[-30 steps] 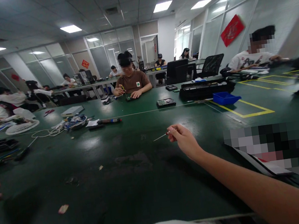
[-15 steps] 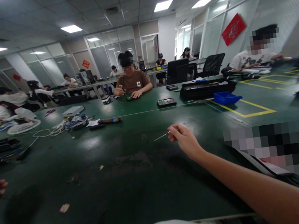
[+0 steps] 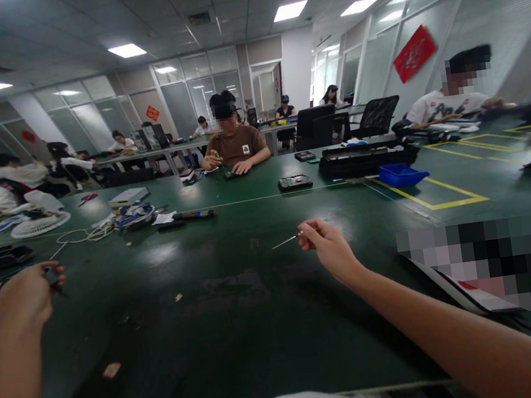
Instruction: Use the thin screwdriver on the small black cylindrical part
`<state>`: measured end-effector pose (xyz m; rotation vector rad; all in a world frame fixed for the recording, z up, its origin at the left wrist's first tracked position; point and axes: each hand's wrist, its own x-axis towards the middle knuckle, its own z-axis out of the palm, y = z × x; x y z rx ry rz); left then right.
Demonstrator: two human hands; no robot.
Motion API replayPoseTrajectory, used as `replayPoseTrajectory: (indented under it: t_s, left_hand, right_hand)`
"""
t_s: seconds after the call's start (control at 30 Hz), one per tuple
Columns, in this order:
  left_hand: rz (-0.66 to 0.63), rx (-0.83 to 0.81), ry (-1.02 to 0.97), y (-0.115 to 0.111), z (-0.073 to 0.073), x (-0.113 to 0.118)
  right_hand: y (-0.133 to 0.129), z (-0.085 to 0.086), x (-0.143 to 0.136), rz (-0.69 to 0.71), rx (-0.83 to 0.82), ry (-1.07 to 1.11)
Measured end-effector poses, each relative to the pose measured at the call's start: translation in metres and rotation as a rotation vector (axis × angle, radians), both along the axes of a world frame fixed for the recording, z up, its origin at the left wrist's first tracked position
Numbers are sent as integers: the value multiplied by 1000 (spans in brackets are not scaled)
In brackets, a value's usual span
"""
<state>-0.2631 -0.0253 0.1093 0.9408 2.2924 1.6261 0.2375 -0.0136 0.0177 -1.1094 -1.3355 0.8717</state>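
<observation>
My right hand (image 3: 319,241) is raised over the middle of the green table (image 3: 244,332), its fingers closed on a thin screwdriver (image 3: 287,242) with a red part near the grip. The shaft points left. At the left, my left hand (image 3: 30,292) is above the table, fingers wrapped round a small dark object (image 3: 51,275) that I cannot make out. Small paper scraps (image 3: 112,370) lie on the table between the arms.
Ahead are an open hard drive (image 3: 295,182), a blue tray (image 3: 402,174), a long black unit (image 3: 368,158) and a dark pen-like tool (image 3: 194,215). Cables (image 3: 133,217) lie at the left. A person in brown (image 3: 236,147) sits opposite. Papers (image 3: 478,292) lie at the right.
My left hand has come in from the left edge, moving forward and to the right with the small dark object. My right hand and the screwdriver have hardly moved.
</observation>
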Motion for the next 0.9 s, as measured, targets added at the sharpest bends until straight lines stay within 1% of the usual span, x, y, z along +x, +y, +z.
replayPoseTrajectory:
  t_s: [0.07, 0.1, 0.27, 0.37, 0.43, 0.5, 0.57, 0.67, 0.77, 0.83, 0.9]
  left_hand:
    - [-110, 118, -139, 14, -5, 11]
    - [-170, 144, -158, 21, -7, 20]
    - [-433, 141, -116, 53, -13, 79]
    - [-580, 138, -114, 64, -17, 120]
    - [-659, 143, -119, 64, -21, 148]
    - [-770, 145, -135, 61, -25, 177]
    - [-870, 111, -128, 56, -31, 205]
    - [-996, 38, -48, 49, -41, 240]
    - [-1087, -19, 91, 44, -54, 266]
    - [-1115, -63, 188, 40, -63, 276]
    - [-1121, -112, 283, 36, -72, 282]
  right_hand:
    - [-1, 2, 1, 4, -4, -5]
    - [-2, 3, 1, 6, -6, -11]
    - [-4, 5, 1, 6, -11, -41]
    - [-6, 6, 0, 10, -9, -39]
    - [-6, 7, 0, 8, -10, -38]
    - [-6, 7, 0, 2, -11, -43]
    - [-6, 7, 0, -5, -9, -53]
    - [-6, 7, 1, -7, -10, -70]
    - [-7, 9, 1, -3, -2, -87]
    - [-7, 9, 1, -6, 8, -94]
    - [-6, 8, 1, -15, 15, -94]
